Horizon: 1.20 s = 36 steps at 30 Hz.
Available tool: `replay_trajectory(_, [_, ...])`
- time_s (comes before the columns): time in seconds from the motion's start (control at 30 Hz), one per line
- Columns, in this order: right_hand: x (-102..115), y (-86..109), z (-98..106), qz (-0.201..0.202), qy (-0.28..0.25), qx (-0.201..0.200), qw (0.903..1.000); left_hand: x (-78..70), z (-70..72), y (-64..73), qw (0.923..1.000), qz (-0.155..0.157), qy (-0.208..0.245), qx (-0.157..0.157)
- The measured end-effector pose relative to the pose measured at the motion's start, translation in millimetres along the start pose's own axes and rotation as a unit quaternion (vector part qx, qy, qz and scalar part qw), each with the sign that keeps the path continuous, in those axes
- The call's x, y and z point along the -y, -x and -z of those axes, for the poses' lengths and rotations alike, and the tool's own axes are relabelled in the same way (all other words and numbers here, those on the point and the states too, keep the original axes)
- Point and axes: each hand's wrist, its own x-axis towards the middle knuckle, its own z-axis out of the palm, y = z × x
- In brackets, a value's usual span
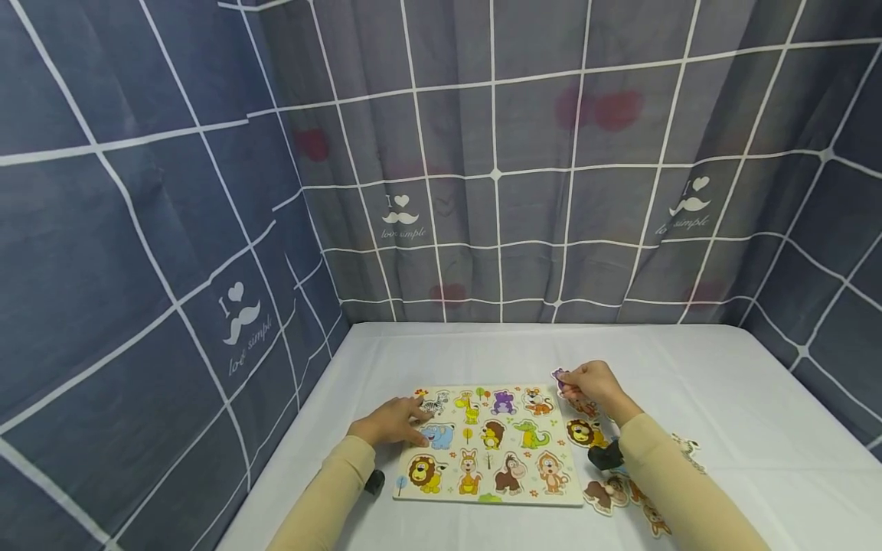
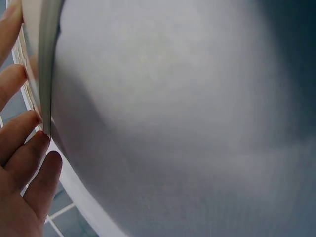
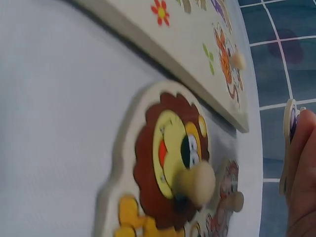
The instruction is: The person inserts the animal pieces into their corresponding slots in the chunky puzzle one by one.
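Observation:
A wooden animal puzzle board lies flat on the table, printed with a zebra, giraffe, elephant and other animals. My left hand rests at its left side, fingers spread over the zebra and elephant pictures. The left wrist view has these fingertips against the board's edge. Just beyond the board's far right corner, my right hand pinches a purple animal puzzle piece. Seen edge-on in the right wrist view, that thin piece is largely covered by the fingers.
A lion piece with a wooden peg lies by the board's right edge. Nearby are an orange-toned piece, a brown monkey piece and several others, partly under the right arm. Grid-patterned curtains border the white table.

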Motion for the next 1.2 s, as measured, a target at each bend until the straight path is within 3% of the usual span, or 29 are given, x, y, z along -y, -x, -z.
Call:
replay_trajectory(0.53, [-3,-0.4,-19,-0.008,-0.064,0.006,0.9979,0.6,-1.5,1.8,1.0,0.004,0.006,-0.002])
replay_trajectory(1.2, [4,-4.3,-41,0.0,-0.065,0.009,0.9978,-0.9,-1.9,0.8,0.9998,0.015,0.013,-0.003])
